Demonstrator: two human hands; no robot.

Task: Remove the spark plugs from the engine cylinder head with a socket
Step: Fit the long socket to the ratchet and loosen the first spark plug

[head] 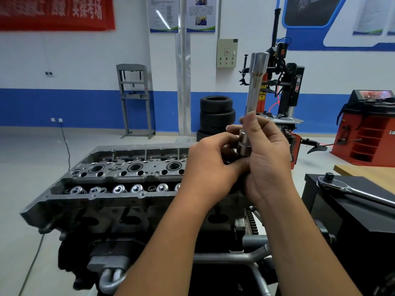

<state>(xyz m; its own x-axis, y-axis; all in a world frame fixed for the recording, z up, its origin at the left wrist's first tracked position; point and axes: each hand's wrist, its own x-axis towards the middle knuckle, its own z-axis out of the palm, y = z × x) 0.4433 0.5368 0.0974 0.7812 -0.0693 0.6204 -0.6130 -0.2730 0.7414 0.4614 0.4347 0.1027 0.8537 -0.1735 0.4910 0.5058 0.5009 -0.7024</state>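
Right hand [268, 159] fingers curled round long socket [254, 90], upright. Left hand [210, 165] pinches its lower end. Cylinder head [119, 174] below-left; ratchet [342, 186] right.

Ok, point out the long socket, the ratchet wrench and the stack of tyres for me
long socket [254, 90], head view, middle of its shaft.
ratchet wrench [330, 183], head view, its round head.
stack of tyres [217, 114], head view, sidewall of the middle tyre.
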